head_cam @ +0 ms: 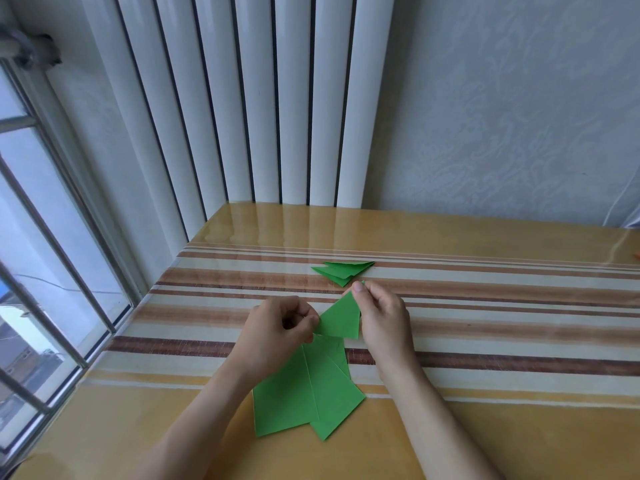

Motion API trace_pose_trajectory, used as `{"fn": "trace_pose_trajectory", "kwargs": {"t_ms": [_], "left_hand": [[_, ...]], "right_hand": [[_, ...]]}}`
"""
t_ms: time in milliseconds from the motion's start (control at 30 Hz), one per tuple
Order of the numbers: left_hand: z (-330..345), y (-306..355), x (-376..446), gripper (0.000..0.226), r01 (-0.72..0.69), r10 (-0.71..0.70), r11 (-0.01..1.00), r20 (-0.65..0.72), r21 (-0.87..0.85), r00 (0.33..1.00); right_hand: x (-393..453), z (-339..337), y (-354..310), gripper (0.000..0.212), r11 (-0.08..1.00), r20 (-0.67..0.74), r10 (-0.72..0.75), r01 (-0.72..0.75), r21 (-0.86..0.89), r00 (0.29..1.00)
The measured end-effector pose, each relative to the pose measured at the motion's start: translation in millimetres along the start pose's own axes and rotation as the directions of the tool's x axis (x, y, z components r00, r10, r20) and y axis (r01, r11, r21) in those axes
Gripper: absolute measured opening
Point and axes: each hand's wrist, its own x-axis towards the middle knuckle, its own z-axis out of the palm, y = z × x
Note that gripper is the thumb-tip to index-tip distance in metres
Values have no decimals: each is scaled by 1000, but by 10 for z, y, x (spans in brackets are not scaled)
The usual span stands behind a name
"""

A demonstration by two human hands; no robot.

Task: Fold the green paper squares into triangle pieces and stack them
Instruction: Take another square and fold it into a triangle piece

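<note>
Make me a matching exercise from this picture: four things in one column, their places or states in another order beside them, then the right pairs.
Things:
1. folded green paper triangle pieces
2. flat green paper squares
3. single green paper piece being folded
4. white ribbed radiator

Places or states:
A. pinched between the left hand and the right hand
B. upright against the wall behind the table
C. stacked on the far striped part of the table
D. fanned out near the table's front, under the wrists

Pairs: 1-C, 2-D, 3-A, 4-B

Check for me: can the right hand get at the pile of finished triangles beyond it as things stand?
Probably yes. The right hand sits just short of the folded triangle pile with only bare table between, but it is pinching the green piece, also held by the left hand.
</note>
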Motion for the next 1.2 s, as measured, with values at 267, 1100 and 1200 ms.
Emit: {"fn": "trace_pose_trajectory", "kwargs": {"t_ms": [267, 1100, 1200], "left_hand": [[-22, -47, 17, 19, 73, -78, 991, -47, -110, 996], [10, -85, 41, 22, -33, -12, 952, -143, -305, 990], [13, -50, 28, 24, -52, 0, 954, -172, -297, 985]], "right_hand": [[17, 12, 61, 22, 994, 124, 81, -89, 60, 989], [-77, 76, -38, 16, 981, 400, -99, 157, -114, 911], [-63, 81, -29, 15, 989, 386, -57, 106, -106, 921]]}}
